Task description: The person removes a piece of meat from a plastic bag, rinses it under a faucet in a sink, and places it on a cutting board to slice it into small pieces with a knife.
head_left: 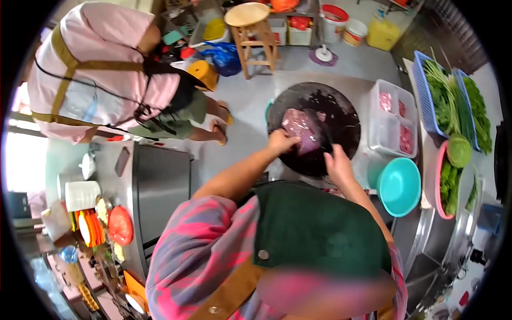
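The left hand (282, 143) is pressing the slab of meat (298, 124) onto the round chopping board (341, 114), fingers curled on it, while the right hand (338, 164) is lying alongside, grip unclear, so holding the meat steady with fingertips tucked is probably mattering most.

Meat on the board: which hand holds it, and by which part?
The left hand holds the meat down at its near edge; what the right hand holds cannot be told.
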Demonstrator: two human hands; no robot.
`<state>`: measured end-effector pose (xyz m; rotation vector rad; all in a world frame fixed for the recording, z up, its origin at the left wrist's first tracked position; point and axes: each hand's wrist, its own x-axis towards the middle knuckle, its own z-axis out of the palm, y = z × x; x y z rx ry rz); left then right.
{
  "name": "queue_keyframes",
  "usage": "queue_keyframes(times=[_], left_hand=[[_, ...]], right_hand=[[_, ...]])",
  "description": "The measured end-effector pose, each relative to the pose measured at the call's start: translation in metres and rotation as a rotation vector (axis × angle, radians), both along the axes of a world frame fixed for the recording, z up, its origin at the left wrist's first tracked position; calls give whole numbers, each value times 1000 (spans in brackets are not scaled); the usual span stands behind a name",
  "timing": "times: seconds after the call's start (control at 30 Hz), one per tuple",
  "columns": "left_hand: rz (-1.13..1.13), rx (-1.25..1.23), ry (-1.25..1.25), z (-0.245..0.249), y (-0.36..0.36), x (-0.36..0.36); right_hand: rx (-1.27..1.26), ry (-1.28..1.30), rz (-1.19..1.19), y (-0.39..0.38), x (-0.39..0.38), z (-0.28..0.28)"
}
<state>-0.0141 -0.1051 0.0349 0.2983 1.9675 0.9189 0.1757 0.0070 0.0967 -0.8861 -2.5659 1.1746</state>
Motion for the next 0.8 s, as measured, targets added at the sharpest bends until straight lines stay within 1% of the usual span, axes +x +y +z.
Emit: queue_keyframes(times=[0.03,0.07,0.13,0.2,0.27,0.3,0.43,0.53,0.6,0.63,0.67,0.7,0.73,0.77,0.8], left_hand=[[34,24,200,-5,-5,-1],[77,46,407,-11,-7,-3],[103,260,736,-10,-6,-6],[94,268,690,-6,-1,-9],[-12,283,782,-4,3,-14],[1,262,695,-3,5,-14],[-15,292,688,-9,7,-19],[29,267,667,-11,11,-18],[20,246,644,-24,14,-20],[11,304,822,-39,16,-19],[-3,414,661,-35,19,-20],[6,423,586,-60,28,-21],[77,376,461,-41,25,-16],[122,341,464,-9,17,-11],[133,366,564,-23,17,-9]], right_hand=[[77,-42,59,-3,-8,0],[196,0,95,-5,-15,-6],[232,-103,153,-11,-28,3],[251,-161,196,-10,-37,6],[270,-220,236,-10,-45,9],[267,-269,247,-11,-48,10],[257,-372,257,-17,-62,17],[239,-423,249,-21,-75,16],[238,-397,261,-16,-78,8],[238,-360,280,-15,-83,4],[224,-373,305,-12,-88,8],[207,-456,289,-12,-95,19],[224,-394,326,-7,-101,-1],[-154,-379,85,-9,-112,-4],[5,-408,188,-10,-120,-4]])
